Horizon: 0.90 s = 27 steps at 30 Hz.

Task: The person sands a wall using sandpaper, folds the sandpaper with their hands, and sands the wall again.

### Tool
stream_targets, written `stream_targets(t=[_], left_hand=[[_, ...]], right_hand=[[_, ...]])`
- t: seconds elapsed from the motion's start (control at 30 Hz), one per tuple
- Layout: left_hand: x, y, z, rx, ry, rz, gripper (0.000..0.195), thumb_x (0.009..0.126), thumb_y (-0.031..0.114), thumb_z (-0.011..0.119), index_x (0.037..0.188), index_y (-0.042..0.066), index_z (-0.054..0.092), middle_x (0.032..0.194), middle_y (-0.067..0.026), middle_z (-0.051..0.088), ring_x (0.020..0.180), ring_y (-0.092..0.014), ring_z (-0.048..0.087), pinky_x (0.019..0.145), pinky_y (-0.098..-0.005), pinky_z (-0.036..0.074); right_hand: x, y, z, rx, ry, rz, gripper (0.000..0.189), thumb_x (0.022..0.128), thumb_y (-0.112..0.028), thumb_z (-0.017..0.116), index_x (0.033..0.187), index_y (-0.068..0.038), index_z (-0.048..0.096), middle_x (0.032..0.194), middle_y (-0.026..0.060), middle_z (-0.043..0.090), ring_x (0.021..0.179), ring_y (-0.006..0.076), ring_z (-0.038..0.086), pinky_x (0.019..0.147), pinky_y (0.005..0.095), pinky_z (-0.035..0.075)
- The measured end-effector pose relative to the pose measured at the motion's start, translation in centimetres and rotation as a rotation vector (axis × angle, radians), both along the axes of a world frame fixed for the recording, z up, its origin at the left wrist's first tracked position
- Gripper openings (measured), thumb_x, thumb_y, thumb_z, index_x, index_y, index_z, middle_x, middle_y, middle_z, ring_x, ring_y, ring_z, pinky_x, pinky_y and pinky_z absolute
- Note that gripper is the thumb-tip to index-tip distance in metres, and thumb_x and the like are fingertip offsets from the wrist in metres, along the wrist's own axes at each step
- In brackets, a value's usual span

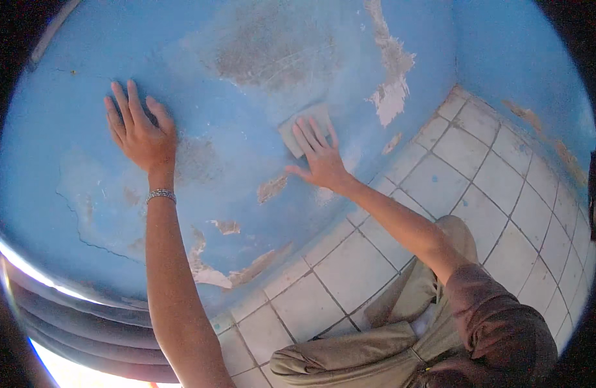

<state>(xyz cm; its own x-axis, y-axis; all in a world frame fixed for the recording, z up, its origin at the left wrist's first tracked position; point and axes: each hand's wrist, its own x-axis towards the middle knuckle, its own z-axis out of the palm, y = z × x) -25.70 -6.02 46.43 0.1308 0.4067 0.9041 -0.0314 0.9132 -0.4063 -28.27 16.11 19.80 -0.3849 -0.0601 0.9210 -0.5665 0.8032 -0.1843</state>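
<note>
A blue painted wall [240, 121] with peeled, bare patches fills the upper and left part of the view. My left hand [145, 128] lies against it with fingers spread and holds nothing; a beaded bracelet [161, 195] is on that wrist. To the right, my right hand [321, 155] presses a greyish sheet, perhaps sandpaper [290, 136], flat to the wall under its fingers, with the thumb spread apart. Above the sheet is a large grey, worn patch [273, 48]. A smaller grey patch [198, 160] lies just right of my left hand.
White floor tiles [349, 271] meet the wall's foot and run to a corner with another blue wall [521, 53]. My folded legs [356, 347] rest on the tiles. Dark folded fabric or padding [89, 334] shows at lower left beside bright light.
</note>
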Motion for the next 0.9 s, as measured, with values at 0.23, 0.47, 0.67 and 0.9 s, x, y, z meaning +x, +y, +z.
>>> stream_targets(t=[0.23,0.47,0.67,0.9], left_hand=[[0.2,-0.2,0.3,-0.04,0.003,0.028,0.038,0.092,0.023,0.051,0.126,0.009,0.058,0.138,-0.0131,0.05,0.128,-0.037,0.044,0.106,-0.0449,0.035],[0.4,0.4,0.0,-0.001,0.0,0.02,0.038,0.093,0.025,0.05,0.127,0.01,0.057,0.139,-0.0115,0.049,0.129,-0.036,0.043,0.105,-0.0446,0.035],[0.4,0.0,0.0,-0.028,0.002,0.013,0.038,0.093,0.024,0.05,0.127,0.009,0.058,0.138,-0.0129,0.049,0.129,-0.036,0.043,0.105,-0.045,0.035],[0.2,0.5,0.1,-0.022,0.012,0.001,0.039,0.092,0.023,0.05,0.127,0.007,0.057,0.137,-0.0149,0.05,0.128,-0.038,0.044,0.106,-0.0454,0.034]], right_hand=[[-2.0,0.8,8.1,-0.062,0.033,0.001,0.09,0.085,-0.062,0.052,0.147,-0.003,0.025,0.15,0.0138,0.032,0.139,0.0335,0.026,0.111,0.0572,0.011],[-0.3,1.0,-0.9,0.066,-0.074,0.013,0.093,0.083,-0.061,0.056,0.147,-0.002,0.024,0.149,0.0145,0.034,0.139,0.0335,0.026,0.112,0.0553,0.012],[0.6,0.8,0.9,0.069,-0.072,0.134,0.094,0.081,-0.065,0.054,0.148,-0.005,0.025,0.151,0.0121,0.031,0.14,0.0331,0.025,0.113,0.0579,0.009],[-1.0,0.2,4.3,0.055,0.068,0.077,0.094,0.081,-0.065,0.055,0.147,-0.006,0.026,0.148,0.0104,0.037,0.141,0.031,0.024,0.112,0.0552,0.011]])
